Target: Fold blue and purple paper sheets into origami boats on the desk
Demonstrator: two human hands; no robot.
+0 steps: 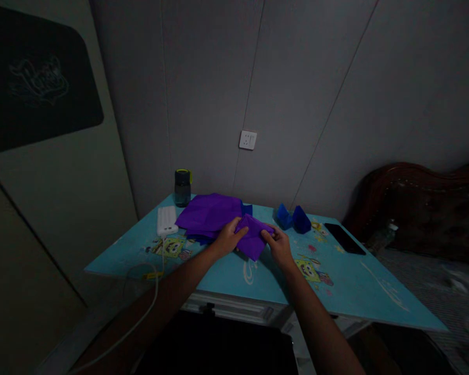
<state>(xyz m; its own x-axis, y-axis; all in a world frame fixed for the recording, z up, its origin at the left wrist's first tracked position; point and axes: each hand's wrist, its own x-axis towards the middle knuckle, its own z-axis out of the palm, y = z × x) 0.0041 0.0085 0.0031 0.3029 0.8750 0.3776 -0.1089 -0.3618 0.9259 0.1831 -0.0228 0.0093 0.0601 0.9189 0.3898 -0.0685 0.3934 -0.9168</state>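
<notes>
Purple folded paper (253,242) with a pointed near corner is between our bare hands, above the middle of the light blue counter (234,281); we cannot tell whether its underside touches the surface. Our left grip (229,238) is closed on its left side, with the thumb lying on top and the other fingers mostly hidden. Our right grip (279,247) is closed too, pinching the right side with the thumb on the near face and the fingertips at the far edge.

Just left and far of our left grip we have a stack of flat purple paper sheets (209,212), with dark blue paper (247,209) showing at its right edge. Farther left lies a white rectangular power bank (166,221) with a thin white cable (157,291) running near, past our left forearm. Beyond it, at the far left, a dark see-through bottle with a yellow-green loop (183,190) stands upright.

Right and far of our hands, a bright blue folded paper shape (284,217) and a darker blue-violet folded paper shape (301,221) are side by side. Near the right edge we see a flat black phone-like slab (344,239), well apart from our hands.
</notes>
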